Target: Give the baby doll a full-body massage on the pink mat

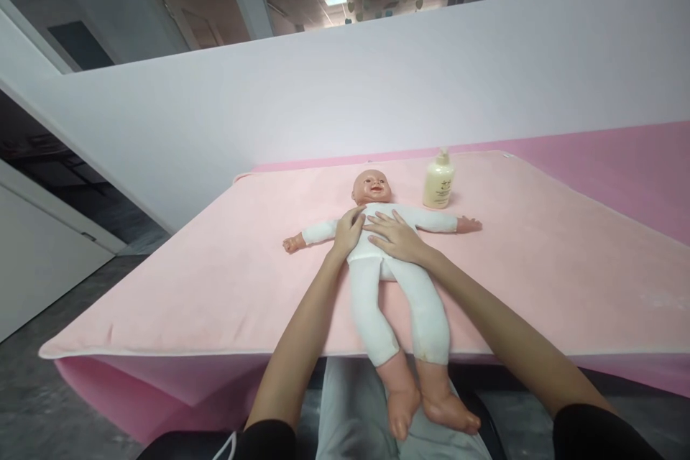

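So the white cloth-bodied baby doll with plastic head and limbs [365, 250] is face-up on a pale pink fabric cover [215, 266], 2 feet past the near edge. Left hand [349, 231] rests along its chest, fingers extended; right hand [399, 237] has fingers fanned across it, neither gripping. Cream pump bottle [438, 185] stands near 1 arm.

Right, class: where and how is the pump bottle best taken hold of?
Probably around the body of the pump bottle, below the pump, with the right hand coming from the right. The bottle stands upright, its body broader than its top; the doll's head lies to its left, an outstretched doll arm in front.
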Demonstrator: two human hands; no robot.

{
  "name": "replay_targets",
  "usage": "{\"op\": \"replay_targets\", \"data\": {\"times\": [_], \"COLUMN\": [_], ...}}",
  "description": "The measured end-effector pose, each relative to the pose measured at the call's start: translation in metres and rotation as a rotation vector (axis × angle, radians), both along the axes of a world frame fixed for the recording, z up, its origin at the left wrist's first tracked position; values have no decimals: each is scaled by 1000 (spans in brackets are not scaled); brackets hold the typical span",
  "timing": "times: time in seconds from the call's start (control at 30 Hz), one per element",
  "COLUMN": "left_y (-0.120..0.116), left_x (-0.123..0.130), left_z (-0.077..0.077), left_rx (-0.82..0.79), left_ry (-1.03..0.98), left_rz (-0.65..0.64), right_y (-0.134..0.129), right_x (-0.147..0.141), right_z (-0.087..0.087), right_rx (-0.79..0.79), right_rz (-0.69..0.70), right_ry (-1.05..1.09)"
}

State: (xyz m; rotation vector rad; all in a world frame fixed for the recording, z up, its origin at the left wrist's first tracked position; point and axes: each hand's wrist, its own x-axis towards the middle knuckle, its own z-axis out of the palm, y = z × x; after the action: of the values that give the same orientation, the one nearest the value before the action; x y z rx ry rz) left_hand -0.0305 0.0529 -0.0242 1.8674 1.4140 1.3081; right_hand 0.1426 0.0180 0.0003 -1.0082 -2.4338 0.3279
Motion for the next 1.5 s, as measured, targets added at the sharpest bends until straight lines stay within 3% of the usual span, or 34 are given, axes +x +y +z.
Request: {"op": "replay_targets", "data": {"times": [0.2, 0.5, 0.67, 0.8, 0.93, 1.23, 1.37, 1.5], "left_y": [0, 1, -15, -32, -36, -35, -31, -20], "left_x": [1, 1, 6, 21, 31, 27, 22, 14], "left_z": [-1, -1, 16, 31, 31, 34, 31, 20], "left_rx": [19, 31, 92, 155, 102, -130, -184, -158], "left_ry": [5, 96, 335, 388, 331, 540, 553, 453], "left_rz": [-13, 16, 1, -177, -317, -236, -149, -27], "right_y": [9, 30, 41, 44, 43, 37, 16, -11], "right_x": [3, 18, 23, 24, 23, 20, 10, -1], "right_z": [-2, -17, -29, -31, -30, -27, -10, 4], "right_rx": [-77, -158, -155, -143, -128, -6, 141, 145], "right_rz": [-183, -304, -335, -340, -349, -455, -308, -57], "right_ry": [-10, 153, 309, 372, 419, 607, 708, 647]}}
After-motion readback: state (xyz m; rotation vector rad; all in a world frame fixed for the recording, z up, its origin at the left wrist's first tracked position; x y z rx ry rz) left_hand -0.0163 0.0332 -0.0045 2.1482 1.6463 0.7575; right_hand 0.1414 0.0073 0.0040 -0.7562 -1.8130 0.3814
